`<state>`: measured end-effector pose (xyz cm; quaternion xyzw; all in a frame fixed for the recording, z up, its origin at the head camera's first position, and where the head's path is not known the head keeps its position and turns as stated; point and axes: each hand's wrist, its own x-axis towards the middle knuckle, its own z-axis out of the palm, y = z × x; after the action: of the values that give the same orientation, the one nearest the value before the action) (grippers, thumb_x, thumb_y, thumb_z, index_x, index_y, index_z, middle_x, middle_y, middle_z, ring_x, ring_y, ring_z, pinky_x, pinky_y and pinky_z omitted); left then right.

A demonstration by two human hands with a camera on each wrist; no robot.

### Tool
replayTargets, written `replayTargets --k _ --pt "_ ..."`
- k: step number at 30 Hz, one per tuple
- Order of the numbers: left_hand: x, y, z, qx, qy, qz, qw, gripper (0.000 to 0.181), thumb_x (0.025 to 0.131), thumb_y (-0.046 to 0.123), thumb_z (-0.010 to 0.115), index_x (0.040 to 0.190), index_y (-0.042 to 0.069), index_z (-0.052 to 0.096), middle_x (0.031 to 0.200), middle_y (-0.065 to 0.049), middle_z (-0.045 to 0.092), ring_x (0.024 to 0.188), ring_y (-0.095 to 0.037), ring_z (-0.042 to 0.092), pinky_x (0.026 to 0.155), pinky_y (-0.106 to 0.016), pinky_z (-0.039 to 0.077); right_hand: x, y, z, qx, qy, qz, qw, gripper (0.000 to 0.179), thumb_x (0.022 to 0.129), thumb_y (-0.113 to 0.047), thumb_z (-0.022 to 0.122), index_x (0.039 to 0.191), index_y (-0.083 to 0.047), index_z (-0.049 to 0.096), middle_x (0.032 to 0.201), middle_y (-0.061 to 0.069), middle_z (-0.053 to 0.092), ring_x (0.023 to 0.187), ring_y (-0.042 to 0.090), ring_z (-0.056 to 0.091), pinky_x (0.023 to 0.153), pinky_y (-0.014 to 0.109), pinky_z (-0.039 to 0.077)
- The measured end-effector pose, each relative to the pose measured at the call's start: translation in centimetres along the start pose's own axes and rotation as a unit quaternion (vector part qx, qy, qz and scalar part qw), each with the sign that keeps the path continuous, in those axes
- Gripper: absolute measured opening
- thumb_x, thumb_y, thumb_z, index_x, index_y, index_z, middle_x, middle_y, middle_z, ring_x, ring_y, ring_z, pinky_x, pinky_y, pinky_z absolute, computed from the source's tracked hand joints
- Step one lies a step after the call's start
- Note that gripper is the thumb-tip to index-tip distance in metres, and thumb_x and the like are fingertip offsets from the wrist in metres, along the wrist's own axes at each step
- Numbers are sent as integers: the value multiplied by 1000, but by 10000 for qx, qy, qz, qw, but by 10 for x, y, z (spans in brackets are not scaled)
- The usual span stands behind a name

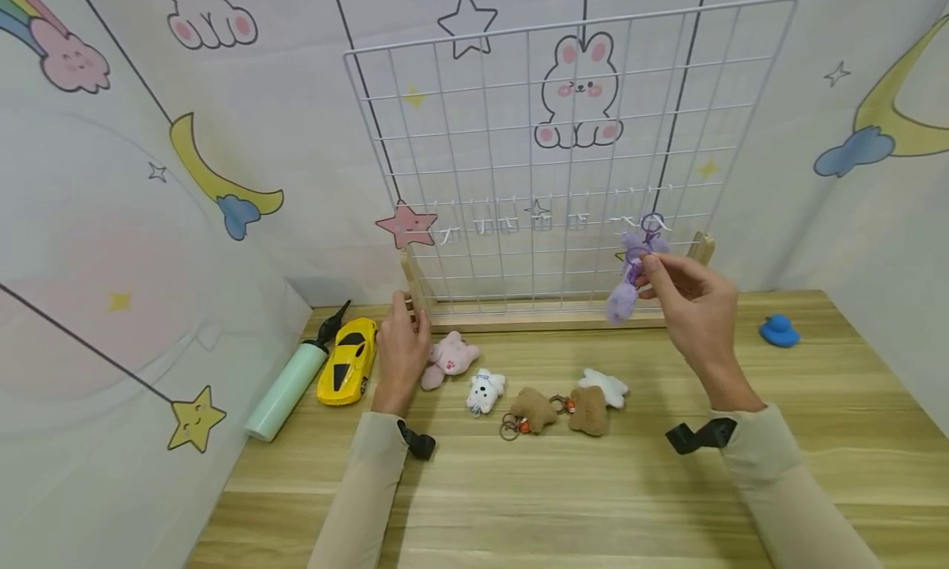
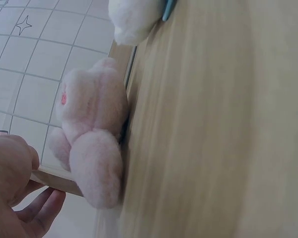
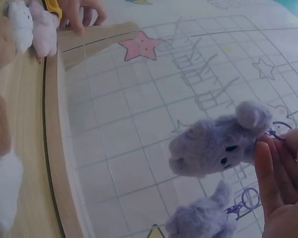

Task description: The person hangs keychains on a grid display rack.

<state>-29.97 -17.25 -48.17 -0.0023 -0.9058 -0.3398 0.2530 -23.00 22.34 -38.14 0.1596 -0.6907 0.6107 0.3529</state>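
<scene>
My right hand [image 1: 697, 301] pinches the purple ring of a fluffy purple plush keychain [image 3: 213, 146], which dangles in front of the wire grid's lower right part. A second purple plush keychain [image 3: 201, 220] hangs by its ring [image 1: 652, 221] from a hook on that grid, just behind the held one. At the grid's left end, my left hand [image 1: 400, 347] grips the wooden stand [image 2: 57, 181] between thumb and fingers. Beside this hand a pink plush keychain [image 2: 94, 99] lies on the table.
White hooks [image 1: 507, 223] line the grid. On the table lie a white plush dog [image 1: 485, 389], two brown plush keychains [image 1: 534, 410] with rings, and another white plush [image 1: 604, 388]. A yellow toy car [image 1: 348, 363] and green pump [image 1: 289, 392] lie left; a blue hat-shaped object [image 1: 778, 330] sits right.
</scene>
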Motion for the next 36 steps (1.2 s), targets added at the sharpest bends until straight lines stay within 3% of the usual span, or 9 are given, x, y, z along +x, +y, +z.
replayTargets --k 10,15,31,36 --pt "0 0 -1 -27 21 58 10000 31 110 20 62 136 4 56 132 -23 74 112 -39 78 90 -53 67 11 -2 18 476 747 251 9958 28 103 -13 74 113 12 78 92 1 82 75 10 78 67 23 64" --pt "-1 1 -2 -42 59 98 9999 31 110 19 63 136 3 56 131 -23 74 112 -40 78 89 -54 67 15 0 28 1061 1008 550 9877 32 102 -16 77 114 13 77 95 8 83 77 14 79 68 24 65" --pt "-1 2 -1 -49 -5 16 10000 31 110 20 63 136 4 56 132 -22 74 112 -39 78 89 -53 67 19 16 42 1526 1067 1218 9749 34 100 -17 78 119 11 77 99 12 83 83 15 81 75 26 66" --pt "-1 1 -1 -43 8 0 10000 32 110 21 63 137 5 57 132 -22 74 112 -38 78 89 -52 67 19 20 44 1430 1007 1494 9732 41 99 -17 79 127 12 73 105 11 83 89 15 82 80 27 66"
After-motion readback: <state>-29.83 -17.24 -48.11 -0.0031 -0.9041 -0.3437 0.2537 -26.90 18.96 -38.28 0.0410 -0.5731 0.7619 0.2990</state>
